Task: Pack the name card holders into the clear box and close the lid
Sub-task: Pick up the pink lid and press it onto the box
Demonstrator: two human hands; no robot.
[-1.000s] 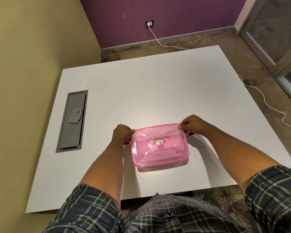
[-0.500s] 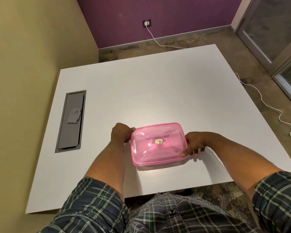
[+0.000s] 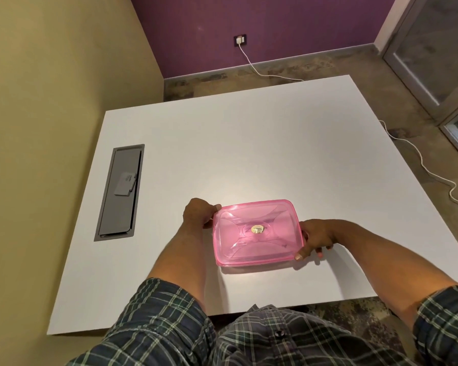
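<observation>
Single cam, head-worn, wide-angle. Looks fwd and steeply down from the near edge of white table (image 3: pixel 249 154). Near field: person's own plaid shirt (image 3: pixel 262 339) at bottom. Far field: floor, purple wall (image 3: pixel 275 27); yellow wall left. No 2nd view, no overlap.

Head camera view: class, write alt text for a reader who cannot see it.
A person's left hand and right hand grip opposite ends of a rectangular translucent pink plastic box, lid on, resting on a white square table. A grey cable hatch sits to its left.
</observation>
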